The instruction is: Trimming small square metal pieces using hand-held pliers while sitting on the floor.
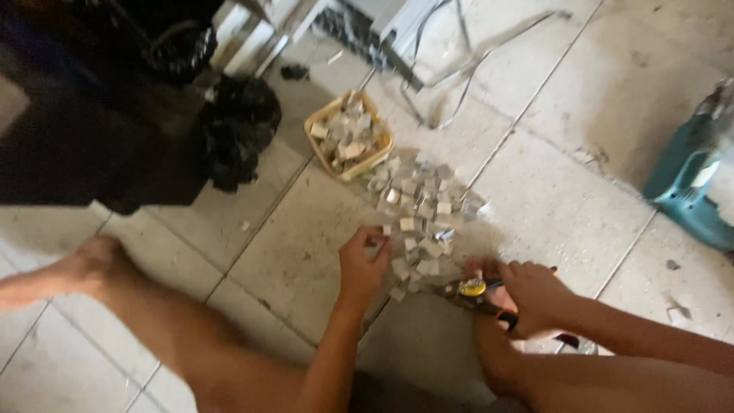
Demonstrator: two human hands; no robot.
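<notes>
Two bare hands work low over a pale tiled floor (pixel 550 206), seen from above by someone sitting on it with bare legs stretched out. At the centre lies a loose heap of small, pale, square-cut metal pieces (pixel 417 218), the landmark for everything else. The left hand (pixel 364 264) rests at the heap's near left edge, fingers curled together onto one small piece; the blur hides whether it is truly pinched. The right hand (pixel 535 294) sits just to the near right of the heap, closed around the dark handles of a pair of hand snips with a yellow pivot (pixel 472 289), whose nose points toward the heap. Just beyond the heap, touching its far edge, stands a small yellow plastic basket (pixel 384 145) filled with more of the same pieces. Farther left of the basket sits a crumpled black plastic bag (pixel 241 126) beside dark furniture. Well to the right of the heap, at the frame's edge, lies a teal power tool (pixel 688 187). Beyond the basket, bent lengths of thin metal strip (pixel 459 73) lie on the tiles.
</notes>
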